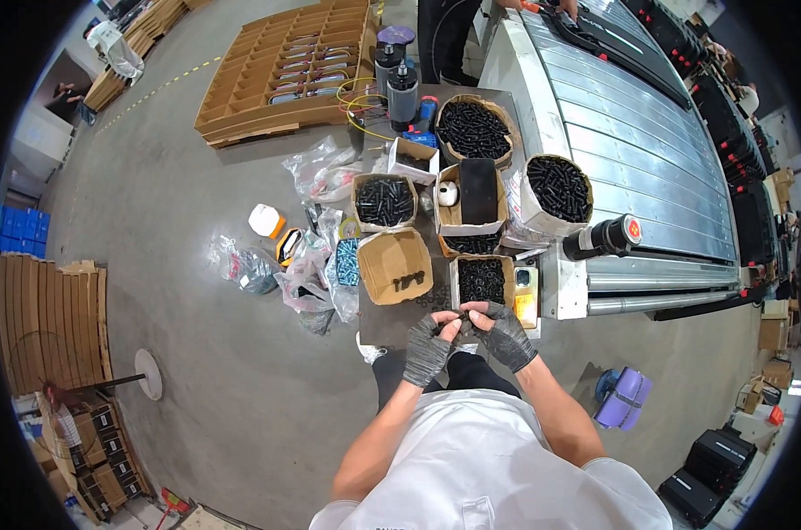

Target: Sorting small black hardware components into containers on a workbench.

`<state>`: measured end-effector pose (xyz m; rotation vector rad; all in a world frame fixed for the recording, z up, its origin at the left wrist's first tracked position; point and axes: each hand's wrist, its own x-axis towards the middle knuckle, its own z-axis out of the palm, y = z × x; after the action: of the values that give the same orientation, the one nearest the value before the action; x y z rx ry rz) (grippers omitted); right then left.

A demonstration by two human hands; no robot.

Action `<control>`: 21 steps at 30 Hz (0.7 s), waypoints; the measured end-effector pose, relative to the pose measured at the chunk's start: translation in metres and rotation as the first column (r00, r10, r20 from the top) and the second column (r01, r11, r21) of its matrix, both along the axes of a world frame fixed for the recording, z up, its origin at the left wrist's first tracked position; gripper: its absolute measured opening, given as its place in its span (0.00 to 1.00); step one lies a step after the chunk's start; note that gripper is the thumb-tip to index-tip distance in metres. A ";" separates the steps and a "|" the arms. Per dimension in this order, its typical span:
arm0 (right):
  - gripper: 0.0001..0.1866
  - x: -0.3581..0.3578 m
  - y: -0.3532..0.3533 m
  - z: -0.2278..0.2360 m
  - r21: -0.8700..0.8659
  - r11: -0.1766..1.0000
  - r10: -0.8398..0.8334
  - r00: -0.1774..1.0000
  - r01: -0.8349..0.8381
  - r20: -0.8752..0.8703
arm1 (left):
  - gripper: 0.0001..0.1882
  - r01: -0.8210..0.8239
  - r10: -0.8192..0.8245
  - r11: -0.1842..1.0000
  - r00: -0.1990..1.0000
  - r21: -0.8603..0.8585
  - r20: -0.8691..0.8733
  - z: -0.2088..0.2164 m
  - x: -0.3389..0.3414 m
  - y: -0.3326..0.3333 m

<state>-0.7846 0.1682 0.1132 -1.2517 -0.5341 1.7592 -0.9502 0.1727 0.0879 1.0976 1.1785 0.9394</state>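
Note:
My left hand and my right hand, both in dark grey fingerless gloves, meet at the near edge of a small table. Their thumbs and fingertips pinch together around a small black part; its exact shape is too small to make out. Just beyond them stands an open box of small black rings. To its left lies a cardboard tray with a few short black pieces in it. Loose black rings are scattered on the tabletop between the two.
Boxes of black cylindrical parts crowd the table, with a phone at the right. A roller conveyor runs along the right side. Plastic bags lie left of the table. Beyond stands a divided cardboard tray; another person works at the far end.

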 end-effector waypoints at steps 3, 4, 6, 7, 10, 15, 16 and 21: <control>0.15 -0.001 0.001 0.000 0.039 0.997 0.057 0.991 -0.062 0.122 | 0.08 -0.006 0.006 0.999 1.000 -0.032 0.025 0.000 -0.001 0.002; 0.15 -0.003 0.003 0.006 0.037 0.997 0.062 0.990 -0.067 0.123 | 0.08 -0.003 0.003 1.000 1.000 -0.031 0.019 -0.001 -0.003 0.003; 0.13 -0.006 0.005 0.020 0.065 0.985 0.125 0.927 -0.158 0.354 | 0.08 0.007 -0.006 0.999 0.999 0.033 -0.034 -0.002 -0.005 0.004; 0.13 -0.006 0.005 0.016 0.065 0.985 0.125 0.926 -0.158 0.357 | 0.08 0.025 -0.016 0.995 0.996 0.097 -0.088 -0.002 -0.005 0.005; 0.12 -0.009 0.003 0.002 0.273 0.910 0.071 0.767 -0.311 0.637 | 0.08 -0.015 0.018 0.997 0.999 0.080 -0.037 -0.002 -0.004 0.005; 0.13 -0.013 0.001 -0.003 0.394 0.800 -0.073 0.579 -0.453 0.812 | 0.09 -0.025 0.027 0.997 0.999 0.077 -0.019 -0.007 -0.007 0.002; 0.13 -0.014 0.000 -0.002 0.393 0.798 -0.069 0.578 -0.458 0.813 | 0.09 -0.038 0.042 0.992 0.999 0.124 -0.031 -0.008 -0.008 0.001; 0.11 -0.015 -0.003 -0.011 0.167 0.936 0.157 0.791 -0.311 0.591 | 0.10 -0.013 0.022 0.989 0.998 0.149 -0.059 -0.013 -0.014 -0.007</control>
<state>-0.8001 0.1650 0.1022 -1.5726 -1.2783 1.4195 -0.9644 0.1662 0.0753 1.2441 1.1834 1.0272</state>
